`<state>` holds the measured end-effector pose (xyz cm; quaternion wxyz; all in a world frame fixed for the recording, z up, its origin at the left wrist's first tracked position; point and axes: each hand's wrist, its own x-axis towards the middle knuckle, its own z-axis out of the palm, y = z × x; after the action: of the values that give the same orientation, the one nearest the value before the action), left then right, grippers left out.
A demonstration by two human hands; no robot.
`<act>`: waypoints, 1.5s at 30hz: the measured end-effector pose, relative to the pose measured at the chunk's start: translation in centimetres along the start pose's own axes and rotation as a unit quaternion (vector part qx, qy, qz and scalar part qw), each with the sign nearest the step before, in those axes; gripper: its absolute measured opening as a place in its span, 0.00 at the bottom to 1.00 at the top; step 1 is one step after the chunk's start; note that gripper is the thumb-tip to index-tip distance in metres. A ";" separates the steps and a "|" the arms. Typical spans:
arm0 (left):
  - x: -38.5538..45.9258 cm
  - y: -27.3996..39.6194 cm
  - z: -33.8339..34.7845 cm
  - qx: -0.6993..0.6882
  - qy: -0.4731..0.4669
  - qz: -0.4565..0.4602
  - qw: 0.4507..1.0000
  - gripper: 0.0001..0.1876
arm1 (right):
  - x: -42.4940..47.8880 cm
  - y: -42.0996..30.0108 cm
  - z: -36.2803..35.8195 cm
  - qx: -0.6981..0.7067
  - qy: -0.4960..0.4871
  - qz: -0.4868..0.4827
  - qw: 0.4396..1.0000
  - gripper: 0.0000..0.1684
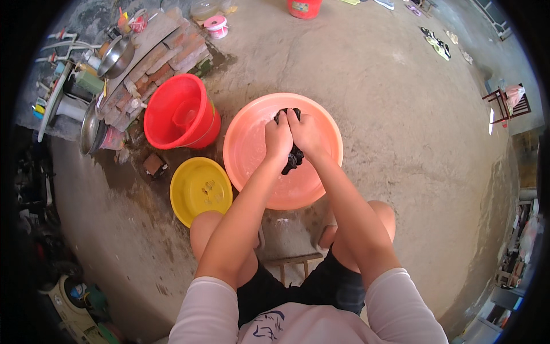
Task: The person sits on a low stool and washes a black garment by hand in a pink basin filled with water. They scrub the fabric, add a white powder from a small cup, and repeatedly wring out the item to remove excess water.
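A bunched-up wet black cloth (294,159) is squeezed between my two hands over a large salmon-pink plastic basin (243,172). My left hand (279,136) grips it from the left and my right hand (304,131) from the right, with the fingers close together. Part of the cloth shows beyond my fingertips and part hangs below my palms. Water seems to lie in the basin. How far the cloth is above the water, I cannot tell.
To the left stand a yellow plastic basin (201,185) and a red plastic bucket (210,124). A brick piece (153,164) lies near them. Further up left, stacked bricks (159,69) edge a washing area with a metal bowl (116,56). Another red bucket (305,7) is at the top.
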<state>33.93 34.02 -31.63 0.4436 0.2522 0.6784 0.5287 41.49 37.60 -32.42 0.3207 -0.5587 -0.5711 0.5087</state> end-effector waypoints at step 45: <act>-2.1 1.6 -0.4 -0.063 -0.061 0.045 0.995 0.23 | -4.3 -3.8 -2.6 -0.018 0.002 -0.067 0.998 0.32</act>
<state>34.40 32.63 -29.38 0.4747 0.2858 0.6035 0.5734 43.46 34.54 -27.25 0.3454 -0.5256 -0.6157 0.4746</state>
